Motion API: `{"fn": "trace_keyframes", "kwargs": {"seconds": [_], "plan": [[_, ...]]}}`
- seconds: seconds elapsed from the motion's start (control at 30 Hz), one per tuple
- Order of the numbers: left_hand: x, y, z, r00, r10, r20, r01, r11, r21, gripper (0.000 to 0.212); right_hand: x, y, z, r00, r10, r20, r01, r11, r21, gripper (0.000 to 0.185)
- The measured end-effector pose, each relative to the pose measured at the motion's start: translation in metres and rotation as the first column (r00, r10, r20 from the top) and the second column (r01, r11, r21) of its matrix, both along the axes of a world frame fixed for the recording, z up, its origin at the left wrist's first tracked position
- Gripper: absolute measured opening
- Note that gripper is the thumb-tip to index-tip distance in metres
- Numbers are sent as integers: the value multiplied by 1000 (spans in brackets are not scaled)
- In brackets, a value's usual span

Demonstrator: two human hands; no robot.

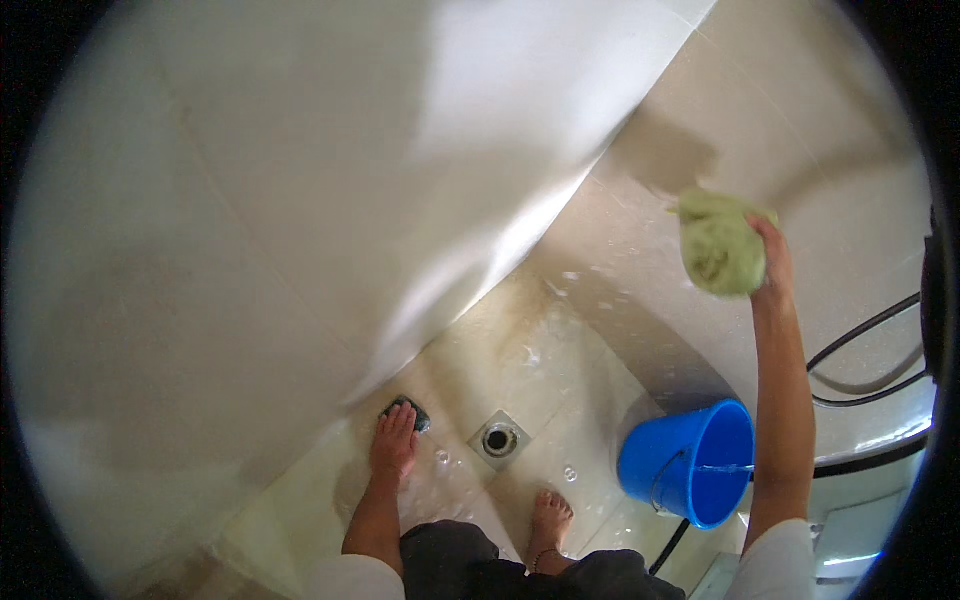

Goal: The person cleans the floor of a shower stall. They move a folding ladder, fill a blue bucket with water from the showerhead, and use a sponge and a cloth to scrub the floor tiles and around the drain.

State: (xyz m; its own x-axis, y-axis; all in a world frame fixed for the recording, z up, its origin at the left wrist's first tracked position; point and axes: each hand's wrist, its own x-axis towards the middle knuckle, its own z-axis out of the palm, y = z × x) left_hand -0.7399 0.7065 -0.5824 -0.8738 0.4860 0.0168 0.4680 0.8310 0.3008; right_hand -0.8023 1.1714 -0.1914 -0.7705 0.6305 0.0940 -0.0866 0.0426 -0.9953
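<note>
My left hand point(395, 442) presses flat on a dark scouring pad point(417, 414) on the wet tiled floor, near the foot of the left wall. Raised in front of the right wall, my right hand point(772, 255) grips a bunched yellow-green cloth point(720, 244), which is slightly blurred. The cloth casts a shadow on the wall; whether it touches the tiles I cannot tell.
A square floor drain point(499, 441) with a round opening lies between my left hand and a bare foot point(551, 519). A blue bucket point(652, 457) stands at right, with a thin stream of water at its mouth. Black hoses point(862, 330) curve along the right side.
</note>
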Motion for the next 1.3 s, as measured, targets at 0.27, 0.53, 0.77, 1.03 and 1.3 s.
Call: {"fn": "trace_keyframes", "kwargs": {"seconds": [0.27,0.53,0.77,1.03,1.3], "plan": [[-5,-2,-11,1000,-5,17,6,999,-42,44,-153,-29,0,969,-248,-4,204,785,584,35],[-6,-5,-26,999,-6,-35,7,1000,9,44,-188,-37,-2,899,-438,0,150,307,940,44],[-5,-10,-45,999,-23,31,22,1000,10,54,-180,-66,-25,902,-396,-173,33,-336,941,38],[-7,10,-69,973,230,-31,-223,964,144,52,-75,-72,-105,972,-159,173,-214,-293,932,31],[-59,81,-109,939,340,-52,-314,908,278,39,167,-111,-136,862,-282,421,-459,-82,885,44]]}}
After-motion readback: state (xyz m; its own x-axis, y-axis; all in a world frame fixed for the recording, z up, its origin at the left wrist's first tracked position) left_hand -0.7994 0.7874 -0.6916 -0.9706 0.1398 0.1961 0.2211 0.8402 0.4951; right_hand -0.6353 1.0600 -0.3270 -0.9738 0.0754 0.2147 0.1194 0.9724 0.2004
